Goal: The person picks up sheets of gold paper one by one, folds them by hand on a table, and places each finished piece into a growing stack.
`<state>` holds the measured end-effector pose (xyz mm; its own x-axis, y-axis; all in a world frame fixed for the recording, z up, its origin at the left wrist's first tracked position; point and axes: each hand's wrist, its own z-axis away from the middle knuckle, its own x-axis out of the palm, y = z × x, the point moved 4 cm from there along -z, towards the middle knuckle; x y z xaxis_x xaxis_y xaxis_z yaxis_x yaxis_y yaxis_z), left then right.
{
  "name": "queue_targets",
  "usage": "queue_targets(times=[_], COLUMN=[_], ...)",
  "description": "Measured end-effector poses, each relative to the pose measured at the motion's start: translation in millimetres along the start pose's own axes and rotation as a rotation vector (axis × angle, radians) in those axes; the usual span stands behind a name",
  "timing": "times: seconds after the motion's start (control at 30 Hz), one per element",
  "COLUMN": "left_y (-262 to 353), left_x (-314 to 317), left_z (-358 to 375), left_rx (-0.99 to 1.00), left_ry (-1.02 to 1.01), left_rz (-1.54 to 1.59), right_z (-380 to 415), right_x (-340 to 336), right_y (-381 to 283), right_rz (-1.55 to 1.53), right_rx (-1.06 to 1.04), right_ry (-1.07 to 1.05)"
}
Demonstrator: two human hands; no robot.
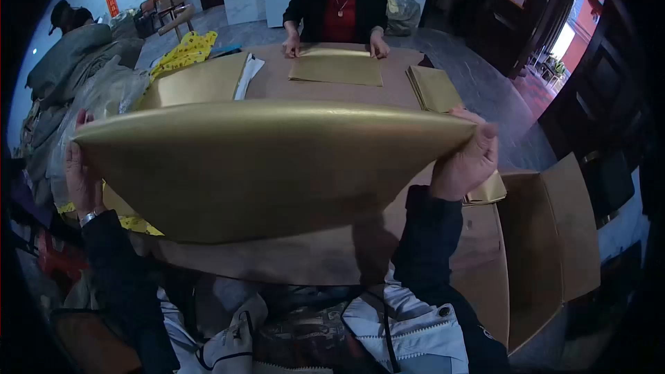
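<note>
A large gold sheet (270, 173) is held up above the brown table (325, 260), its upper edge curved over. My left hand (83, 173) grips its left corner, and my right hand (467, 159) pinches the right corner. Beyond it, a stack of gold sheets (201, 84) rests at the table's left, beside a white strip. Across the table a co-worker (339, 14) has both hands on a smaller gold sheet (336, 69). Folded gold pieces (434, 88) lie at the right edge, and more gold pieces (488, 190) sit near my right wrist.
An open cardboard box (537, 249) stands to the right of the table. Yellow patterned cloth (183, 52) lies at the far left. Large covered bundles (83, 69) are heaped beyond the left side. A red stool (61, 260) is at the lower left.
</note>
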<state>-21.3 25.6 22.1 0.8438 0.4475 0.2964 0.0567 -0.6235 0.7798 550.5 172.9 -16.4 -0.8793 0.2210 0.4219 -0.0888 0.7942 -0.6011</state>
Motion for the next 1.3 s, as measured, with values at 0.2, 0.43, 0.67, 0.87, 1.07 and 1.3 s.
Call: queue_targets(times=[0.2,0.43,0.67,0.87,1.07,1.3], left_y=[-27.4,-37.4,-184.0,-314.5,-373.6,-373.6], left_x=[11.3,146.3,186.2,160.9,144.1,156.0], left_z=[15.9,39.8,46.0,82.5,78.2,68.5], left_rx=[-0.058,-0.196,-0.656,-0.953,-1.03,-1.028], left_ry=[-0.283,-0.52,-0.49,-0.365,-0.282,-0.4], left_rz=[0.316,0.305,0.174,0.107,0.087,0.026], right_z=[-50.5,-99.8,-134.6,-105.4,-68.7,-59.7], right_x=[-68.8,-84.5,-95.3,-131.4,-169.9,-136.1], right_y=[-85.6,-122.6,0.6,178.2,302.4,285.0], right_rz=[0.082,0.452,0.901,1.12,0.96,1.204], right_rx=[-0.31,-0.326,-0.037,0.204,0.589,0.625], right_ry=[0.105,0.04,-0.212,-0.371,-0.465,-0.584])
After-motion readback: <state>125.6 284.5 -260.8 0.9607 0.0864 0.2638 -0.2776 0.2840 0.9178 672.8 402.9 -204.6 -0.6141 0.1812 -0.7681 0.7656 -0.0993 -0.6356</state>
